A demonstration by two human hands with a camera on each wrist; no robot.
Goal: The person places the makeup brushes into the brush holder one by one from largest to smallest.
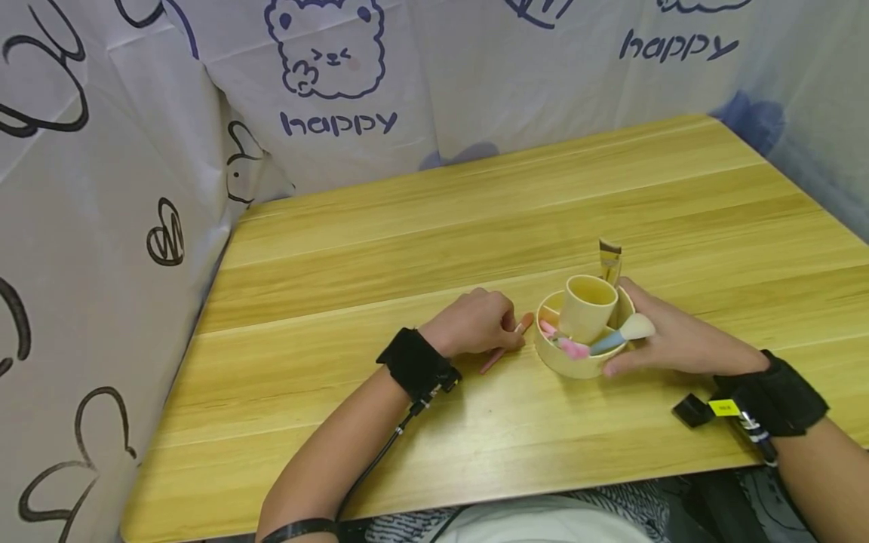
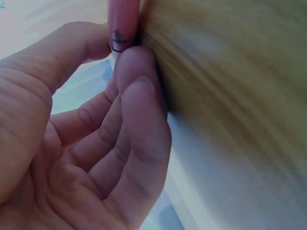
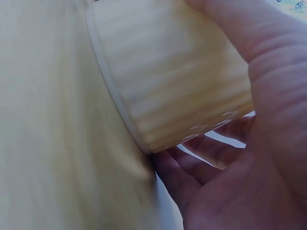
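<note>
My left hand (image 1: 475, 323) pinches a pink makeup brush (image 1: 492, 360) at the table surface, its orange-brown tip pointing toward the organizer. In the left wrist view, thumb and index finger meet at the pink handle (image 2: 123, 24), and the other fingers curl in toward the palm. A round cream organizer (image 1: 570, 365) stands just to the right, with a taller cup (image 1: 588, 311) in its middle. Around its right side, my right hand (image 1: 686, 332) grips the wall, thumb in front and fingers behind. The ribbed wall (image 3: 172, 72) fills much of the right wrist view.
Inside the organizer lie a blue-handled brush (image 1: 607, 342) with pale bristles and a pink item (image 1: 573, 348). A flat brush (image 1: 610, 256) sticks up at the back. The wooden table (image 1: 407, 241) meets printed cloth (image 1: 475, 90) behind and at the left.
</note>
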